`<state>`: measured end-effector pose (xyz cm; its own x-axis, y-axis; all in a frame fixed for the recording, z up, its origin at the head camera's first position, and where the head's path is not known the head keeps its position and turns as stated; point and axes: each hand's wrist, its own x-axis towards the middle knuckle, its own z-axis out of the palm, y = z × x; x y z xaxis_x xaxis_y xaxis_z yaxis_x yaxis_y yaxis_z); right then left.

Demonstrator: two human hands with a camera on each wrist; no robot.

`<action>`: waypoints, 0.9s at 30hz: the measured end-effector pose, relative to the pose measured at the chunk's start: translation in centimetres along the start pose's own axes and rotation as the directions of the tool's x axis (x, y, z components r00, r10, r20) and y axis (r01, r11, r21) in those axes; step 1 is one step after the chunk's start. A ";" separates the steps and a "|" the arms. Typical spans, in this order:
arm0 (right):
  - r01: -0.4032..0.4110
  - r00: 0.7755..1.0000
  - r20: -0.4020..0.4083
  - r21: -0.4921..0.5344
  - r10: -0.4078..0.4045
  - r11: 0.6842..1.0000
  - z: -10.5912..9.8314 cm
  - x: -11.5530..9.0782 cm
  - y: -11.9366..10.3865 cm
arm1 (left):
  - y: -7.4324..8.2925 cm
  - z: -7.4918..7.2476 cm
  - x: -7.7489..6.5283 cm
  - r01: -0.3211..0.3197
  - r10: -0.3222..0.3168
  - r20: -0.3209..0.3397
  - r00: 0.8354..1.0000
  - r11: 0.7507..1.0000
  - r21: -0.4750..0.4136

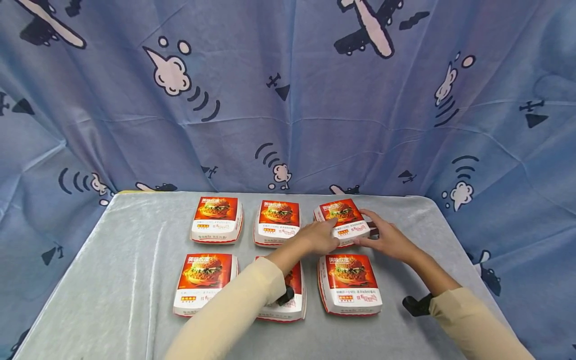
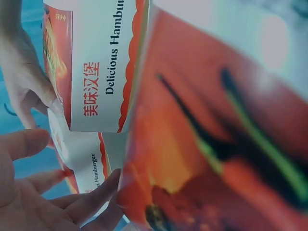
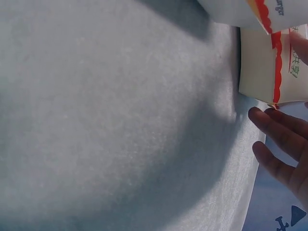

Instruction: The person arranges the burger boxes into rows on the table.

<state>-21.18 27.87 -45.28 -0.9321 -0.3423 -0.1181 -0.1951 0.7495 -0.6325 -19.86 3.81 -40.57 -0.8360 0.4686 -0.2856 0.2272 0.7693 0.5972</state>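
Several hamburger boxes, red with a burger picture over white, lie in two rows of three. At the back right sits a turned burger box (image 1: pixel 342 214) with both hands at it. My left hand (image 1: pixel 318 237) comes in from the left and touches its near left part; in the left wrist view the left fingers (image 2: pixel 45 183) look spread and mostly straight. My right hand (image 1: pixel 389 240) holds its right end, thumb on the near side and a finger at the far corner. The right wrist view shows the other fingers (image 3: pixel 281 132) extended beside the box (image 3: pixel 260 62).
Beside it stand the back middle box (image 1: pixel 278 215) and back left box (image 1: pixel 217 212). In front are the right box (image 1: pixel 351 280), the middle box (image 1: pixel 288 310), partly under my left forearm, and the left box (image 1: pixel 204 272). A blue patterned curtain (image 1: pixel 243 90) hangs behind the grey table (image 1: pixel 121 280).
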 end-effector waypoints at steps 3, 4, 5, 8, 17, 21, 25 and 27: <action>0.006 1.000 -0.005 -0.001 -0.006 1.000 0.1 0.0 0.1 | -0.2 -0.1 -0.1 -0.005 0.005 0.012 1.000 1.000 -0.011; 0.005 1.000 -0.008 0.002 -0.005 1.000 0.1 0.0 0.2 | -0.3 -0.1 -0.2 -0.009 0.009 0.014 1.000 1.000 -0.010; 0.005 1.000 -0.010 0.005 -0.005 1.000 0.1 0.0 0.2 | -0.3 -0.2 -0.2 -0.013 0.013 0.014 1.000 1.000 -0.009; 0.002 1.000 -0.020 0.013 -0.001 1.000 0.1 -0.1 0.2 | -0.4 -0.2 -0.1 -0.023 0.023 0.012 1.000 1.000 -0.005; 0.016 1.000 -0.009 -0.004 -0.016 1.000 0.3 -0.2 0.0 | -0.4 0.0 -0.1 -0.010 0.010 0.003 1.000 0.999 -0.039; 0.016 1.000 -0.012 -0.016 -0.016 1.000 0.4 -0.1 0.1 | -0.5 0.0 -0.1 -0.014 0.014 0.003 1.000 0.999 -0.044; 0.025 1.000 -0.018 -0.035 -0.025 0.999 0.5 0.0 0.2 | -0.5 0.0 -0.3 -0.015 0.016 0.012 1.000 0.998 -0.053; 0.034 0.999 -0.023 -0.045 -0.035 0.998 0.6 -0.1 0.2 | -0.6 0.0 -0.4 -0.019 0.020 0.018 1.000 0.998 -0.056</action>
<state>-20.96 27.70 -45.90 -0.9317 -0.3549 -0.0781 -0.2400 0.7623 -0.6011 -19.72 3.16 -40.80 -0.8220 0.4919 -0.2869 0.2148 0.7344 0.6439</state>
